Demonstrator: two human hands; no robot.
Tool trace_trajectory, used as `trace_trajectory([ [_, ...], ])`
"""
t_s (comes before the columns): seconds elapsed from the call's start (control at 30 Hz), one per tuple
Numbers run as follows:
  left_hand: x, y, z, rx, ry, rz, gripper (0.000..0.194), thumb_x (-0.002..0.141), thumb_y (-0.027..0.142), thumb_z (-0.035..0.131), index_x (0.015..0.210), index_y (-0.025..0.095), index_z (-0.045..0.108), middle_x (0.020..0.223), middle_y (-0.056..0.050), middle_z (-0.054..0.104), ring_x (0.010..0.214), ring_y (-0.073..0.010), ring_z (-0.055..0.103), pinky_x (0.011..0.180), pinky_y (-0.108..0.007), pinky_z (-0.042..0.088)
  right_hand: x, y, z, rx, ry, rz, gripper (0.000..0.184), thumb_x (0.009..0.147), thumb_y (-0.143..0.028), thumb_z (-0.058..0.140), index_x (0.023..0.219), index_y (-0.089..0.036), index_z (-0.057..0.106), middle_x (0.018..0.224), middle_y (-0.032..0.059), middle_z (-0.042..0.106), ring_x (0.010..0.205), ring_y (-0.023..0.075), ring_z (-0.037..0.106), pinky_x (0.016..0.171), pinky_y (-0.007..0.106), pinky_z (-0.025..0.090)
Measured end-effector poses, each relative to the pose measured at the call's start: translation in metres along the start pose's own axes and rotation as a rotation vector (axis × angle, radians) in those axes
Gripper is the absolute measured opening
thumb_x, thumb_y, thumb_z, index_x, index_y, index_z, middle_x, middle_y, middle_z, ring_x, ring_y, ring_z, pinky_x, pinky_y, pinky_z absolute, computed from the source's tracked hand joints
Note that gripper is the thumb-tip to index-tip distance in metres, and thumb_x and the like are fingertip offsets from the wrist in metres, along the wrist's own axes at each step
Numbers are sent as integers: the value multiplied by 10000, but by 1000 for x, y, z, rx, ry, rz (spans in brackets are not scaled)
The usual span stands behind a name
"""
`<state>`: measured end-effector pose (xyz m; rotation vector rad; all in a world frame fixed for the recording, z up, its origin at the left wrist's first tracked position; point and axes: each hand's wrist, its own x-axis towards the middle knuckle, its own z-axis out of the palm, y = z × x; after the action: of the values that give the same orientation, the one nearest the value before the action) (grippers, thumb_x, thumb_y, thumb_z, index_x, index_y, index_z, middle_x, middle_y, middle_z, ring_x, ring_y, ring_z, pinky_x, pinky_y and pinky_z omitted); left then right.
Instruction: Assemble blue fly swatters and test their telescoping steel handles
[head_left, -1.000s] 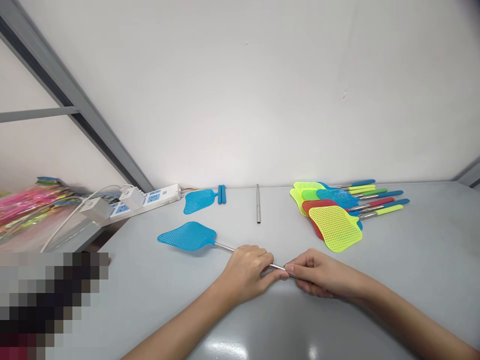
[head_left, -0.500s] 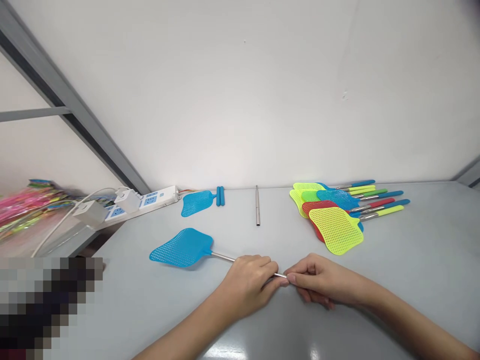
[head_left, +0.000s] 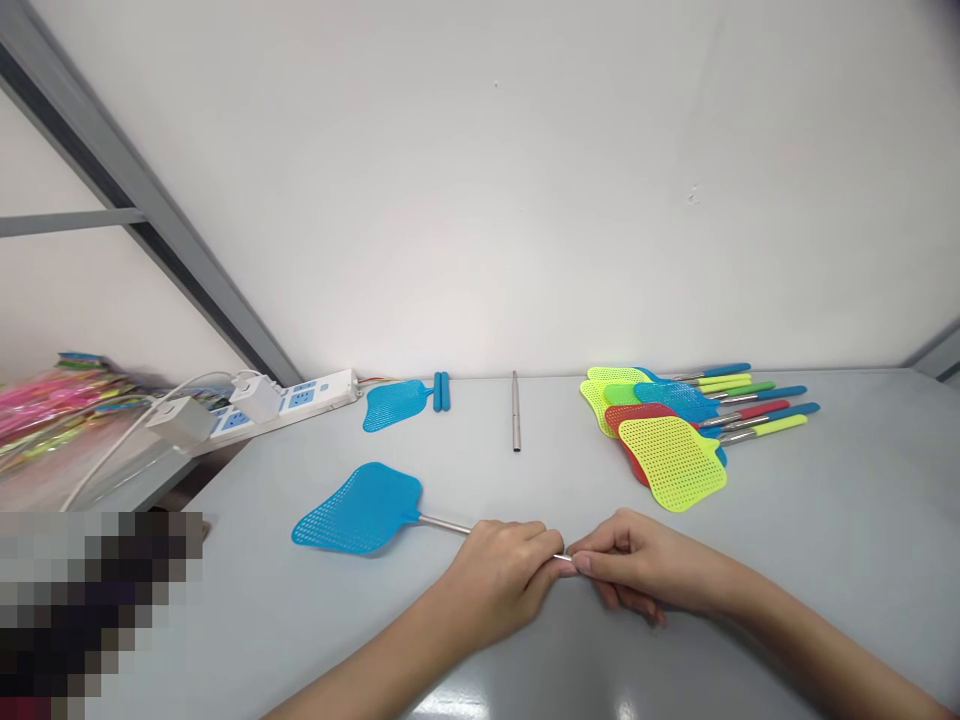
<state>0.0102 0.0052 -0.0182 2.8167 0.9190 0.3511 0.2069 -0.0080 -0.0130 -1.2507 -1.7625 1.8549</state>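
A blue fly swatter [head_left: 358, 508] with a thin metal rod lies across the front of the table, its perforated head pointing left. My left hand [head_left: 510, 575] is closed around the rod. The thumb and fingers of my right hand [head_left: 645, 560] pinch the rod's right end, close beside the left fingertips. No coloured grip shows on this rod; its very tip is hidden by the right fingers. Behind the hands lie a separate metal rod [head_left: 516, 415], a loose blue swatter head [head_left: 395, 405] and two blue handle grips [head_left: 441, 391].
At the right, several swatters in yellow, green, red and blue lie overlapped in a pile [head_left: 673, 463]. A white power strip [head_left: 319, 395] with plugged adapters stands at the left, near colourful plastic-wrapped items [head_left: 64, 410]. A white wall [head_left: 480, 200] rises behind the table.
The held swatter's head has swung slightly left and toward me, and its rod has tilted a little. Both hands keep their hold, the left shifting slightly right.
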Motion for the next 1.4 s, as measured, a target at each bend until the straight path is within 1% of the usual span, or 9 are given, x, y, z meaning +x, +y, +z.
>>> trace_trajectory([
  [0.17, -2, 2, 4, 32, 5, -31, 270, 893, 338, 354, 709, 185, 479, 637, 28, 573, 555, -110, 533, 482, -228, 291, 0, -1, 2, 24, 6, 20, 364, 789, -391, 486, 523, -144, 517, 349, -63, 389, 307, 52, 342, 328, 156, 309],
  [0.33, -1, -1, 8, 104, 119, 22, 348, 890, 393, 348, 647, 176, 471, 568, 26, 554, 502, -108, 517, 462, -241, 277, 0, -5, 5, 84, 73, 92, 301, 751, -388, 537, 577, -143, 532, 390, -48, 453, 358, 64, 412, 379, 161, 315],
  [0.5, -1, 2, 7, 203, 246, 77, 369, 892, 395, 338, 620, 179, 460, 532, 27, 525, 470, -108, 485, 449, -250, 249, -4, -9, 7, 88, 45, 99, 295, 790, -424, 503, 674, -153, 523, 470, -46, 462, 437, 72, 424, 447, 168, 351],
  [0.6, -3, 5, 6, 243, 302, 101, 339, 887, 362, 361, 610, 185, 445, 512, 37, 500, 450, -108, 452, 448, -255, 228, -8, -9, 9, 77, 19, 110, 303, 825, -441, 456, 708, -164, 495, 524, -49, 441, 465, 66, 385, 450, 162, 316],
  [0.73, -4, 5, 7, 237, 290, 107, 301, 862, 368, 417, 621, 190, 445, 527, 49, 503, 459, -105, 440, 455, -256, 226, -10, -8, 12, 162, -59, 103, 320, 860, -452, 397, 717, -169, 441, 602, -43, 433, 470, 50, 288, 425, 157, 228],
  [0.87, -2, 3, 5, 246, 303, 107, 330, 863, 387, 403, 604, 186, 441, 520, 49, 499, 461, -103, 441, 455, -257, 231, -7, -6, 15, 299, -87, 109, 310, 849, -463, 415, 721, -181, 414, 552, -71, 317, 457, 54, 228, 401, 158, 188],
  [1.03, 0, -3, 0, 300, 344, 170, 381, 868, 397, 371, 560, 181, 432, 478, 39, 472, 439, -104, 430, 450, -263, 231, -4, -5, 18, 323, -36, 164, 307, 836, -480, 416, 737, -190, 436, 535, -74, 306, 429, 51, 221, 360, 153, 163],
  [1.17, 3, -8, -4, 362, 407, 231, 390, 853, 403, 407, 535, 178, 411, 451, 40, 443, 420, -95, 398, 442, -258, 215, -6, -10, 18, 376, -64, 204, 296, 832, -466, 438, 725, -190, 433, 526, -78, 285, 427, 48, 194, 351, 149, 130],
  [1.4, 4, -16, -7, 419, 488, 313, 399, 827, 420, 457, 520, 177, 379, 431, 50, 402, 406, -90, 354, 435, -258, 208, -6, -12, 21, 371, -35, 180, 333, 829, -508, 425, 737, -189, 451, 535, -72, 311, 423, 45, 234, 350, 140, 162],
])
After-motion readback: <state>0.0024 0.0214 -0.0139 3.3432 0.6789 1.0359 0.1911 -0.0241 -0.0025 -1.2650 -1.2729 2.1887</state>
